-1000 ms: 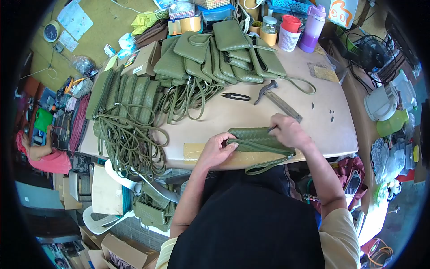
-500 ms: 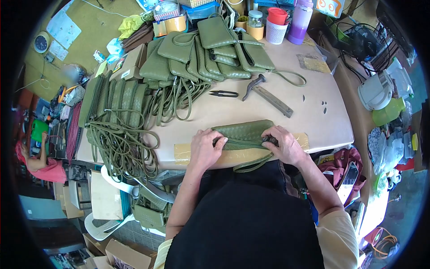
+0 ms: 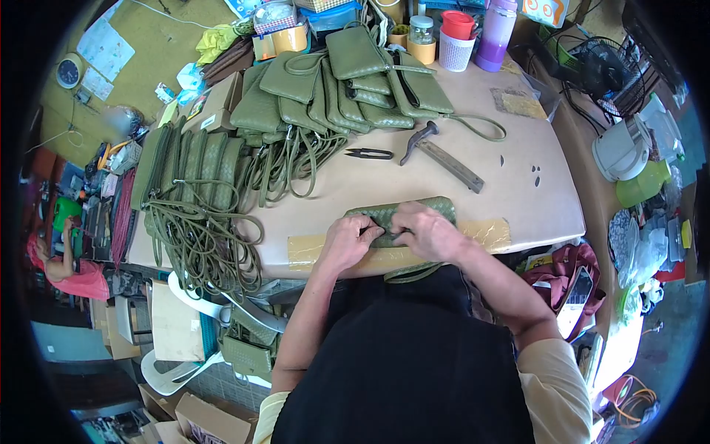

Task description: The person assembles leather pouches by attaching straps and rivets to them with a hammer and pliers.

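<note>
R hand [image 3: 429, 233] has slid in from the pouch's right end to meet L hand [image 3: 347, 240] mid-way on the woven green pouch [image 3: 414, 209]; both sets of fingers now pinched on its near edge. Work looks shifted to the centre; strap loop [image 3: 407, 274] hangs off the table [image 3: 518, 185] edge.

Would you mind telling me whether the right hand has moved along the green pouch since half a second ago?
Yes. The right hand has slid left along the woven green pouch, away from the tape strip and close to the left hand.
</note>
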`<action>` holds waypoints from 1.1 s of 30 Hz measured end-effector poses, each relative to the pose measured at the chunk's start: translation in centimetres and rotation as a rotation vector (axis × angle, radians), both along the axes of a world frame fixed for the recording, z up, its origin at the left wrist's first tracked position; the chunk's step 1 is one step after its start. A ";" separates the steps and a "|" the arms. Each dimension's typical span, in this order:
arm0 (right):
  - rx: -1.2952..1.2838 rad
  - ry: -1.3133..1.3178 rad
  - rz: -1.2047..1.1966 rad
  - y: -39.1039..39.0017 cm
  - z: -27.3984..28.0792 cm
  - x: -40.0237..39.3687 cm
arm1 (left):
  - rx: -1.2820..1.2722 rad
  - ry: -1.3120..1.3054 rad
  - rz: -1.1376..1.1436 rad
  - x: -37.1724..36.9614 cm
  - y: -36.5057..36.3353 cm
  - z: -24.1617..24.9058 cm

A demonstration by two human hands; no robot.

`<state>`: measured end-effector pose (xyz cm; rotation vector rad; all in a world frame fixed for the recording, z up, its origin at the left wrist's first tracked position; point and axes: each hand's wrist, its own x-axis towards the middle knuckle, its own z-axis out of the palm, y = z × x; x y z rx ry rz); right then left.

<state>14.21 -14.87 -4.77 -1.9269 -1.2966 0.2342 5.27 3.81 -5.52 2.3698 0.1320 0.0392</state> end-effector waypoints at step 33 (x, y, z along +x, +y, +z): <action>-0.003 0.127 -0.323 -4.7 1.8 6.9 | 0.007 -0.106 -0.164 -4.6 -0.6 -0.7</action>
